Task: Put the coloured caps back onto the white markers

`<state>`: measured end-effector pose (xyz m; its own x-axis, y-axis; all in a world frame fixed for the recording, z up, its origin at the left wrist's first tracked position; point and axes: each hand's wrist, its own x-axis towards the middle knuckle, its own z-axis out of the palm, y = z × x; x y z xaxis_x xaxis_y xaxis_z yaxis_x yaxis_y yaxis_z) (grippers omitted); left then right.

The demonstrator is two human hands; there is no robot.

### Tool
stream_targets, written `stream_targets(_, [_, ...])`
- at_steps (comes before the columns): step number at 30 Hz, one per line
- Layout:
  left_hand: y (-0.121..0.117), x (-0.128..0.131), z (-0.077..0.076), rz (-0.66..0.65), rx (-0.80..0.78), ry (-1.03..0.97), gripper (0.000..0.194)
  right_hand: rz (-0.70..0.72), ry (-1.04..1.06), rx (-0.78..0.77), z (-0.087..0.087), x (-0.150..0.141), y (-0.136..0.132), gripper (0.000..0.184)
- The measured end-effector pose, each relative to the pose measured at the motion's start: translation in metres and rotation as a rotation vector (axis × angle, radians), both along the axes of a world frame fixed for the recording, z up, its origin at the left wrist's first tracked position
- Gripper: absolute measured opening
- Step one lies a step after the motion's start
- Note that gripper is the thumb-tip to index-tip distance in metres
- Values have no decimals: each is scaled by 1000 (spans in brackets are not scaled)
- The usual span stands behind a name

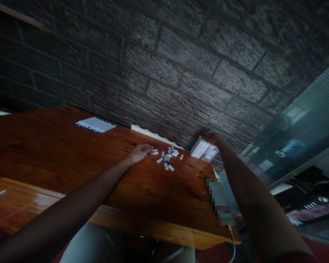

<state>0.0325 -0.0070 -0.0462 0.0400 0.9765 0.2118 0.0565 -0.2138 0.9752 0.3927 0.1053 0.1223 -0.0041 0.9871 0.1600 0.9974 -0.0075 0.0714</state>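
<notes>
My left hand [141, 152] rests on the wooden table [126, 182], fingers stretched loosely toward small white caps [155, 152] that lie at its fingertips. More white caps [167, 159] are scattered to the right, a few showing green, blue or purple ends and one yellow. At the back right edge stand two pale plastic boxes [200, 147] with printed labels. Coloured ends show at the top of the left box. Over the boxes' top, my right hand [214, 138] has its fingers bent in; what they grip is too dark and small to make out.
Several white markers [96, 124] lie side by side at the back left. A stone-block wall [167, 69] rises behind the table. At the right edge sits a blurred-out grey object [222, 201], with a white cable [233, 244] hanging below it.
</notes>
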Motion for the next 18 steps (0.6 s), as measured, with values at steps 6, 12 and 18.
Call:
stream_targets(6, [-1,0,-1,-11,-26,-20,41,-16,17,-36,2,-3,2,27])
stream_targets(12, [0,0,-2,-10,-27,-36,36,-14,30,-49,1,-4,-1,29])
stream_targets(18, [2,0,-4,-12,-31,-24,38,1,32,-13,-1,-2,2,29])
